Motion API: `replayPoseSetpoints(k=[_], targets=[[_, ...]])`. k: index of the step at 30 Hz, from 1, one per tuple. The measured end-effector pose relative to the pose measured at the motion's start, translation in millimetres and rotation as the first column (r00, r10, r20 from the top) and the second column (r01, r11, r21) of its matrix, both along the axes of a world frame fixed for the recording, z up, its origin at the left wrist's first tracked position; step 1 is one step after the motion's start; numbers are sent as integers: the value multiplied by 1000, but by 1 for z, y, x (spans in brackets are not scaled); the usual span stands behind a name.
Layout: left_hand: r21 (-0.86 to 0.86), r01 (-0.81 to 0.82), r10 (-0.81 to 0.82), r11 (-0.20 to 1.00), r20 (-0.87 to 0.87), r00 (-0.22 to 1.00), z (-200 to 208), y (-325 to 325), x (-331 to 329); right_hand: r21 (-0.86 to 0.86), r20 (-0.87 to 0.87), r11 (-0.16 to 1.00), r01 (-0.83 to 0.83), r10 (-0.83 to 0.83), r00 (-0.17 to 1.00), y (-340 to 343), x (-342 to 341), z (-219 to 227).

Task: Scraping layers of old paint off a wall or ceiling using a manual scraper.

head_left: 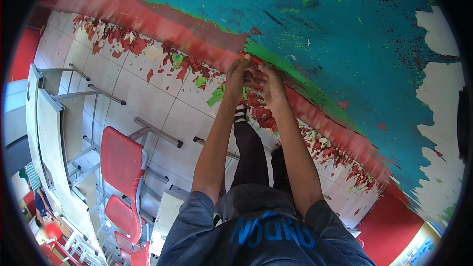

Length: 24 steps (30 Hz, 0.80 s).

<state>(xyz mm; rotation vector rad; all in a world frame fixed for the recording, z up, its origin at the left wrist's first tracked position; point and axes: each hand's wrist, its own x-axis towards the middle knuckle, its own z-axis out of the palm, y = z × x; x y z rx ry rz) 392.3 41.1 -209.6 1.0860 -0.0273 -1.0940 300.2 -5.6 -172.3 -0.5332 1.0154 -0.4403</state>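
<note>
Both my arms reach up to a wall (340,34) with peeling paint, teal and green above a red band (197,39). My left hand (237,71) is at the lower edge of the green strip (286,71), seen edge-on. Its fingers look pressed together at the paint's edge; whatever lies between them is hidden. Close beside it on the right, my right hand (270,86) has its fingers bent and apart, pointing toward the left hand. I see nothing held in it. Loose red paint flakes (263,117) lie on the floor below my hands.
More red, white and green flakes (133,44) line the wall's foot on the white tiled floor (148,98). Left of me stand red chairs (120,162) with metal legs and tipped white-topped tables (69,152). A person (43,202) is far off at lower left.
</note>
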Motion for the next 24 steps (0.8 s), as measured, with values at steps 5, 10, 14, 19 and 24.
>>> replayPoseSetpoints(k=[5,10,14,19,24], targets=[[-59,72,-71,996,23,997,-9,2,2,-103,-53,987,121,-127,991,8,7,-7],[-140,-4,22,990,128,992,-18,15,-8,-158,-161,977,144,-169,972,24,2,-28],[108,122,-131,987,86,988,-27,38,-14,-202,-147,971,131,-162,976,40,-8,-45],[82,93,-93,992,4,996,-29,32,-7,-232,-128,969,88,-120,985,44,-15,-54],[110,153,-170,982,166,971,-19,4,6,-236,-174,972,-10,-32,984,42,-18,-42]])
